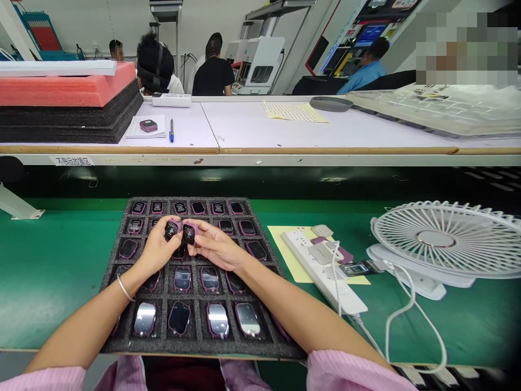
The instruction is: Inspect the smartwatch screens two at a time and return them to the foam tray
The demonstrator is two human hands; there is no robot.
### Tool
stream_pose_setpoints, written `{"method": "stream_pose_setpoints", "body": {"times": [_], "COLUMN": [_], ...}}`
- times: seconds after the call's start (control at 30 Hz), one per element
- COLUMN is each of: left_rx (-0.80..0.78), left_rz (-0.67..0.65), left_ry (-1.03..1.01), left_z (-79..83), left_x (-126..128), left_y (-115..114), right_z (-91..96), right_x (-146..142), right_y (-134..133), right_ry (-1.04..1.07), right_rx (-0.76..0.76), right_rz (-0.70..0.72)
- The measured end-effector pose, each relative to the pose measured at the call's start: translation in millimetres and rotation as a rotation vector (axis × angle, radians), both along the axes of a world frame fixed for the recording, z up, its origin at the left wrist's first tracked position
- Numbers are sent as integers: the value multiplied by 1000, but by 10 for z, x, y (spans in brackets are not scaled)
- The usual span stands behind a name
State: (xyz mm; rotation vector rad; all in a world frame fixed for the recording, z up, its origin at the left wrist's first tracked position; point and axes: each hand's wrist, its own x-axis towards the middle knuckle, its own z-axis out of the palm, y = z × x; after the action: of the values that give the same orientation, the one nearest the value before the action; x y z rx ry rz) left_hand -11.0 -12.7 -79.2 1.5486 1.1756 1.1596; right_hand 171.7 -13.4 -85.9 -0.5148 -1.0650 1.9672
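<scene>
Sleeves [350, 372]; left hand [157, 251], right hand [215, 247]: watches [189, 233] face camera.

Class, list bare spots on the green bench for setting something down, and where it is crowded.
Free: green mat left of tray, near bracket; mat in front of fan. Crowded: tray, where left hand and right hand hold watches; power strip and cable beside it.

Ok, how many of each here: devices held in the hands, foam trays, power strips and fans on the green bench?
Small purple-cased devices: 2, one in the left hand, one in the right hand
Black slotted foam tray: 1
White power strip: 1
White round desk fan: 1
Total: 5
</scene>
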Motion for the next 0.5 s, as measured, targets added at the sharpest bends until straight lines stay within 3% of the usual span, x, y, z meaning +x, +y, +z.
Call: {"method": "stream_pose_setpoints", "body": {"times": [0.5], "left_rx": [-12], "left_rz": [7], "left_ry": [10], "left_z": [19], "left_x": [-6], "left_y": [-3], "right_z": [20], "right_x": [-12], "right_y": [-8], "right_ry": [4], "right_rx": [-26], "right_rz": [-10]}}
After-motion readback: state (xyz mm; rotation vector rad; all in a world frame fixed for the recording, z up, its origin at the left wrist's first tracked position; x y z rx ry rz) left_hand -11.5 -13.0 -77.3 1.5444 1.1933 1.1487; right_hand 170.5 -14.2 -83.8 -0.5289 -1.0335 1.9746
